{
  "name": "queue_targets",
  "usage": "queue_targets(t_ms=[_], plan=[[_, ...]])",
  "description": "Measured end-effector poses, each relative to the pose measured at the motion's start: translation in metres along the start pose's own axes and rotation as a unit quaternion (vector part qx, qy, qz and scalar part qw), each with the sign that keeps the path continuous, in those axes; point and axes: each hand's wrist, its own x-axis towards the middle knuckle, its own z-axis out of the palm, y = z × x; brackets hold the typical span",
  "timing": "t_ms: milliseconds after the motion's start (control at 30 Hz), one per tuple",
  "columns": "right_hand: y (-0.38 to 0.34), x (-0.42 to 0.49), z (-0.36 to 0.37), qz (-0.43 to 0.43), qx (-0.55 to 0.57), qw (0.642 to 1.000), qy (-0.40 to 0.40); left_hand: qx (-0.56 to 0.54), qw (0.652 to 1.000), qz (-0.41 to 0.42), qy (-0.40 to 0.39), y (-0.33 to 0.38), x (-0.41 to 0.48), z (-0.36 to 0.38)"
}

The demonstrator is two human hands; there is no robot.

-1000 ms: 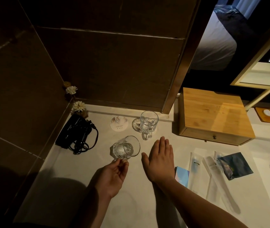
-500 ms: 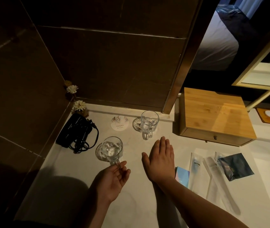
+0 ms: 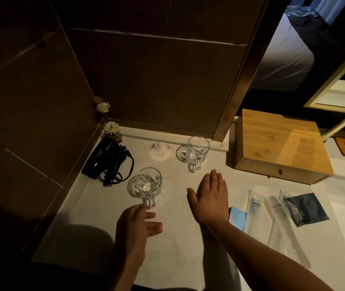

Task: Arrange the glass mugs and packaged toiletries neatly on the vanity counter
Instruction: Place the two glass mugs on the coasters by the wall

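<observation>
Risks, judged from the present layout:
- Hair dryer (image 3: pixel 102 158), far left, cord coiled loosely just beside the near glass mug (image 3: pixel 145 183). The cord could be snagged and the mug tipped if the mug is slid leftward.
- Near glass mug, upright on the vanity counter (image 3: pixel 79 217), handle toward the person. It could be knocked over by a careless sweep of the left hand (image 3: pixel 136 224), which lies just short of the handle.
- Round paper coaster (image 3: pixel 160 151), bare, beside the far glass mug (image 3: pixel 196 152), which is stood on a second coaster by the back wall. A misjudged set-down on the bare coaster could clink glass on glass.
- Packaged toiletries (image 3: pixel 272 206), spread loosely at the right, some overlapping; the small blue box (image 3: pixel 237 218) could be pushed askew by the right forearm next to it.

Hands:
- Left hand: fingers loosely apart, palm turned inward; nothing is held, and contact with the mug handle cannot be confirmed.
- Right hand (image 3: pixel 210 198): laid flat on the counter, fingers together, thumb out; nothing is gripped.
</observation>
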Motion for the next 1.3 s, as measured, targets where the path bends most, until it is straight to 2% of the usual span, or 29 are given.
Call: queue_targets(t_ms=[67, 167, 267, 467, 733, 1000, 1300], plan=[[0.000, 0.000, 0.000, 0.000, -0.001, 1.000, 0.001, 0.071, 0.994, 0.078, -0.003, 0.004, -0.010, 0.003], [0.000, 0.000, 0.000, 0.004, -0.005, 1.000, 0.000, 0.211, 0.965, 0.156, 0.005, 0.010, -0.013, 0.014], [0.000, 0.001, -0.001, 0.006, -0.004, 1.000, 0.004, 0.265, 0.940, 0.211, 0.035, 0.013, -0.010, 0.019], [0.000, 0.000, -0.001, 0.004, 0.001, 1.000, 0.008, 0.235, 0.950, 0.205, 0.030, 0.011, 0.003, 0.011], [0.001, 0.001, 0.003, 0.003, 0.003, 1.000, 0.012, 0.106, 0.980, 0.171, -0.004, 0.044, 0.014, 0.019], [0.000, 0.002, 0.005, 0.009, -0.010, 1.000, 0.019, 0.048, 0.981, 0.183, -0.029, 0.086, 0.065, 0.053], [-0.001, 0.003, 0.006, 0.012, -0.015, 1.000, 0.018, 0.009, 0.987, 0.155, -0.039, 0.085, 0.104, 0.074]])
